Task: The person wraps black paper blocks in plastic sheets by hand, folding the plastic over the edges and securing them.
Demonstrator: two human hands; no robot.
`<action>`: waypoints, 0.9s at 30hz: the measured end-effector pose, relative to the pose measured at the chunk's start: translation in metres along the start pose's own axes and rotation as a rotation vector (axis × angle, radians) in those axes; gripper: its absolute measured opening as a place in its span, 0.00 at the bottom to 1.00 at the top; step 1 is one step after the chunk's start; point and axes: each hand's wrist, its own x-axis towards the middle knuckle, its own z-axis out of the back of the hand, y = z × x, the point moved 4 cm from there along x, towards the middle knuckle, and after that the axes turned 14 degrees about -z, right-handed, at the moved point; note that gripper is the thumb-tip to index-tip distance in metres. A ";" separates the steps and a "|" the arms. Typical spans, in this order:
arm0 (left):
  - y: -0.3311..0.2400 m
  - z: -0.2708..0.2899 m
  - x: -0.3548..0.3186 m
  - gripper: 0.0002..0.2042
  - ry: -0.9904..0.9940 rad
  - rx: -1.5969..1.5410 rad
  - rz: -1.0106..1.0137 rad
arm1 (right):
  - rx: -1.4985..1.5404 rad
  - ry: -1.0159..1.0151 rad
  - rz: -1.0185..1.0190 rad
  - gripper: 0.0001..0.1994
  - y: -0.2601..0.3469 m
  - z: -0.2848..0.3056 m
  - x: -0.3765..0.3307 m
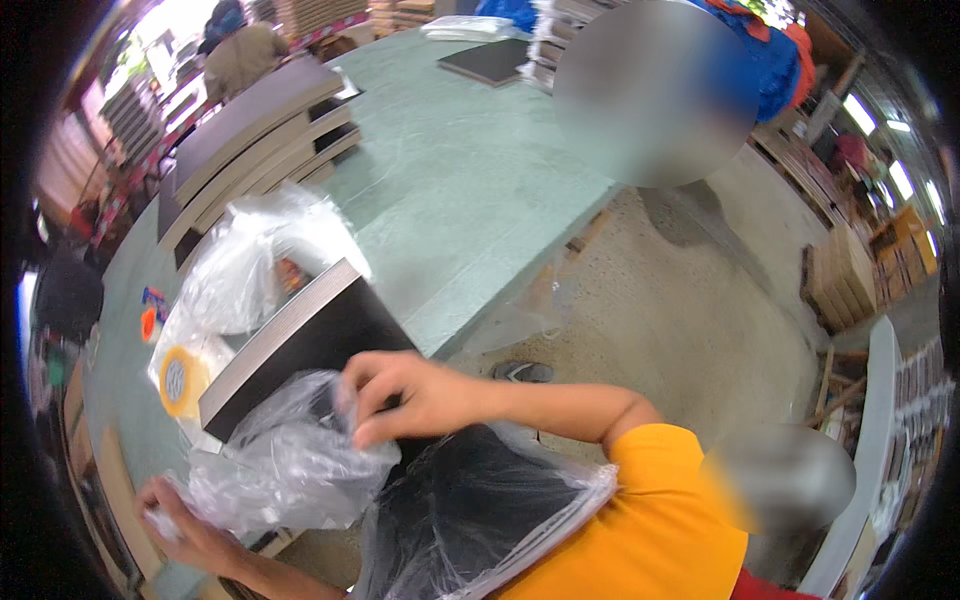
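A thick black slab with a pale, layered edge (pixel 290 335), much like a large book, lies tilted across the table's near edge. Crumpled over its lower part is a clear plastic bag (pixel 285 470). My right hand (pixel 400 395) pinches the bag's film above the slab, thumb and fingers curled together. At the lower left my left hand (pixel 190 525) is closed on a bunched end of the same bag. Closer to my body, another black surface (pixel 450 510) sits under clear film against my orange shirt.
Loose clear plastic (pixel 240 260) and a yellowish tape roll (pixel 180 382) lie left of the slab. Behind them rises a stack of dark-topped boards (pixel 255 125) on the green table (pixel 470 180). A person in blue (pixel 770 75) stands at the far right; another person (pixel 245 60) is at the back left.
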 end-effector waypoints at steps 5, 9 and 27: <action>-0.036 -0.084 -0.121 0.13 1.308 -0.258 -0.376 | 0.392 -0.253 0.322 0.09 0.078 0.006 0.004; -0.026 -0.082 -0.087 0.17 0.860 -0.588 0.324 | -0.073 -0.190 0.182 0.11 0.048 0.007 0.002; -0.043 -0.051 -0.051 0.15 1.339 0.019 -0.247 | -0.623 1.049 -0.129 0.23 -0.007 -0.044 -0.022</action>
